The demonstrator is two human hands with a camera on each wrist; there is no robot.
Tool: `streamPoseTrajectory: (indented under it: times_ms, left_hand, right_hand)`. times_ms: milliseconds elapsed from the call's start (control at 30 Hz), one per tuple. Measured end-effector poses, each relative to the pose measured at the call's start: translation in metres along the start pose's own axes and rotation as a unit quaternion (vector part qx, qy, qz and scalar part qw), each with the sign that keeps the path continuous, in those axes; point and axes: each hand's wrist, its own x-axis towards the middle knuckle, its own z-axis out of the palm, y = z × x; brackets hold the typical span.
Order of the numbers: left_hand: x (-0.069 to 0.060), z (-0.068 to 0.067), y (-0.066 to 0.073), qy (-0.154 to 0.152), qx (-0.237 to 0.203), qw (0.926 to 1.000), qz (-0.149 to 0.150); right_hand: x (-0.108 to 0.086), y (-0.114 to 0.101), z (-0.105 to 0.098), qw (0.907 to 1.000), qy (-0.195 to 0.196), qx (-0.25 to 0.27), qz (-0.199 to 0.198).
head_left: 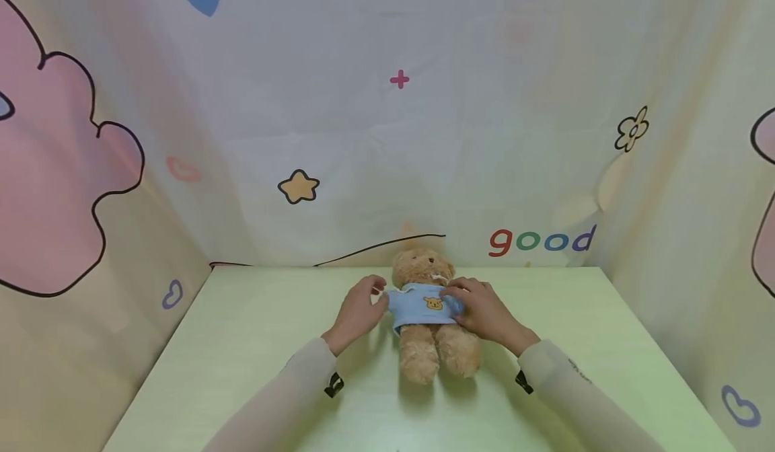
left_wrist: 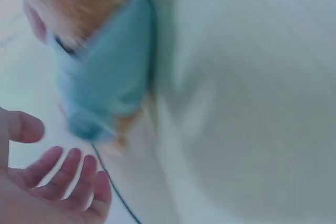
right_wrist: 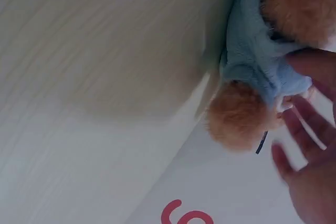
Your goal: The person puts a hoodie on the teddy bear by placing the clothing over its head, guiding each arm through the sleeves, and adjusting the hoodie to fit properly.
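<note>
A brown teddy bear [head_left: 419, 354] in a light blue shirt [head_left: 413, 309] lies face up on the table. My left hand [head_left: 358, 309] is beside its sleeve, fingers loosely bent. A thin white cord [head_left: 399, 290] runs from the shirt's neck toward those fingers, but in the left wrist view no cord shows between the parted thumb and fingers [left_wrist: 68, 174]. On the bear's other side, my right hand [head_left: 484, 309] touches the shirt, its fingertips over the chest. The right wrist view shows the thumb [right_wrist: 310, 66] against the blue cloth and the fingers spread apart.
The pale green table [head_left: 260, 344] ends at a white cloth backdrop [head_left: 351, 142] right behind the bear's head. Printed cloth walls [head_left: 85, 344] rise at both sides. Black straps [head_left: 334, 385] hang by the wrists.
</note>
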Motion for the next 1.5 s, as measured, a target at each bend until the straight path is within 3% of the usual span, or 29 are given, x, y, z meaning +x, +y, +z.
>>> streamPoseTrajectory:
  times_ms: [67,200,367,467,533,700,833,1000,1233,1500]
  left_hand:
    - [-0.001,-0.005,-0.015,0.003,-0.02,0.999,-0.041]
    - [0.0,-0.007,-0.034,-0.039,-0.077,0.9934,-0.076]
    - [0.003,-0.001,-0.039,-0.06,-0.198,0.9738,-0.093]
    - [0.004,0.001,-0.04,-0.058,-0.238,0.9639,-0.104]
    - [0.005,0.001,-0.04,-0.056,-0.234,0.9646,-0.108]
    - [0.003,0.0,-0.039,-0.052,-0.166,0.9781,-0.114]
    - [-0.001,0.0,-0.039,-0.055,-0.136,0.9825,-0.115]
    - [0.001,0.002,-0.037,-0.077,-0.111,0.986,-0.098]
    - [0.004,0.003,-0.036,-0.081,-0.087,0.9894,-0.083]
    - [0.008,0.005,-0.037,-0.095,-0.087,0.9883,-0.081]
  right_hand:
    - [0.001,-0.001,-0.001,0.9991,-0.008,0.017,-0.037]
    - [0.002,-0.007,-0.005,0.9956,-0.032,0.055,-0.068]
    - [0.002,-0.016,-0.002,0.9935,-0.029,0.034,-0.104]
    - [0.0,-0.021,0.002,0.9895,-0.017,0.006,-0.144]
    - [0.0,-0.024,0.003,0.9877,-0.019,0.004,-0.155]
    - [-0.002,-0.034,0.003,0.987,-0.089,0.013,-0.133]
    - [-0.006,-0.04,0.007,0.9849,-0.126,-0.002,-0.118]
    - [-0.011,-0.045,0.015,0.9868,-0.124,-0.004,-0.105]
    - [-0.01,-0.052,0.018,0.9887,-0.097,-0.075,-0.087]
    - [-0.006,-0.054,0.016,0.9898,-0.122,0.0,-0.074]
